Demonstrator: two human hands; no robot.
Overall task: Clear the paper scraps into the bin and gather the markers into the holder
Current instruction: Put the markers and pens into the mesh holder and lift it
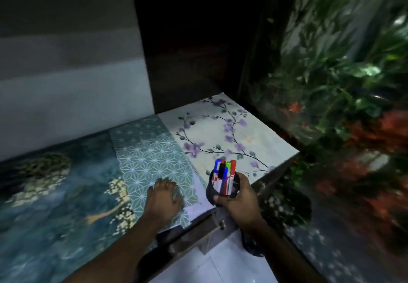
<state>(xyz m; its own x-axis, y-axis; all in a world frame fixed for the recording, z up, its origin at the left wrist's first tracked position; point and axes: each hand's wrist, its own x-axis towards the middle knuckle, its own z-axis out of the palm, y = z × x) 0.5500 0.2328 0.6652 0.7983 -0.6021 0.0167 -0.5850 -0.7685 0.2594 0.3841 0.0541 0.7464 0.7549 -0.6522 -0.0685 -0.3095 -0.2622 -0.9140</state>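
Right hand [237,191] at lower centre of the frame, fingers wrapped around a dark round holder [221,188], thumb across its near side. Markers [224,176] upright inside, caps blue, black, green and red. Left hand [164,197] just left of it, flat on the teal star-patterned sheet [150,150], fingers spread and slightly bent. Floral sheet [229,128] behind the holder, on the table [198,225]. Blurred green foliage [344,61] at upper right.

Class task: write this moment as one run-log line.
right hand: holds cup of markers | left hand: flat on table | scraps: none visible
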